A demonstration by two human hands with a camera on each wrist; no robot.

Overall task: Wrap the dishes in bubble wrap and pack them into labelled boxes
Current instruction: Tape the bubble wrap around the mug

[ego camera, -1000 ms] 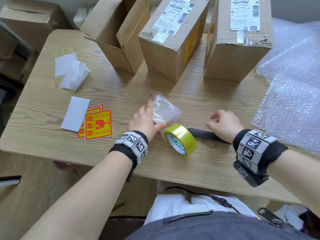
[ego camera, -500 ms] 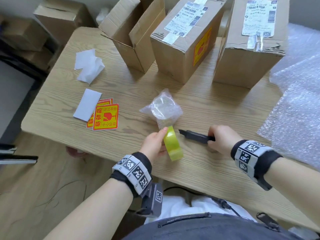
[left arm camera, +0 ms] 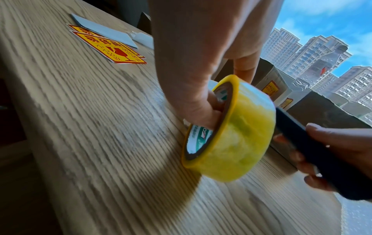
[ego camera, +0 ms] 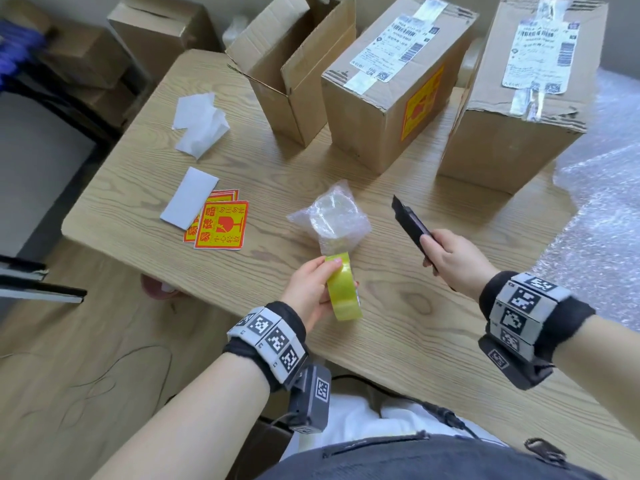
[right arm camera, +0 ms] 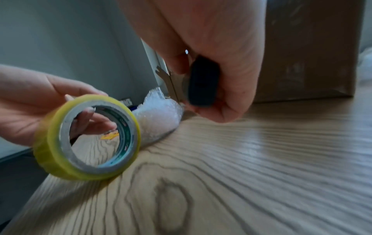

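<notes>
A round dish wrapped in bubble wrap [ego camera: 330, 216] [right arm camera: 161, 117] lies on the wooden table [ego camera: 398, 323] near its middle. My left hand [ego camera: 311, 289] grips a yellow tape roll [ego camera: 343, 289] [left arm camera: 231, 130] [right arm camera: 88, 138] just in front of the dish, lifted off the table, fingers through its core. My right hand [ego camera: 450, 258] holds a black utility knife [ego camera: 410, 225] [left arm camera: 322, 152] [right arm camera: 202, 79] to the right of the dish, its tip pointing up and away. An open cardboard box [ego camera: 294, 64] stands at the back.
Two taped boxes [ego camera: 388, 98] [ego camera: 519, 98] with shipping labels stand at the back. Red-and-yellow fragile stickers [ego camera: 221, 225] and white backing papers [ego camera: 199, 123] lie left. Bubble wrap sheets [ego camera: 599, 209] cover the right side. More boxes [ego camera: 156, 29] sit on the floor.
My left hand left the wrapped dish, took the tape roll and lifted it. My right hand raised the knife from flat on the table to pointing away.
</notes>
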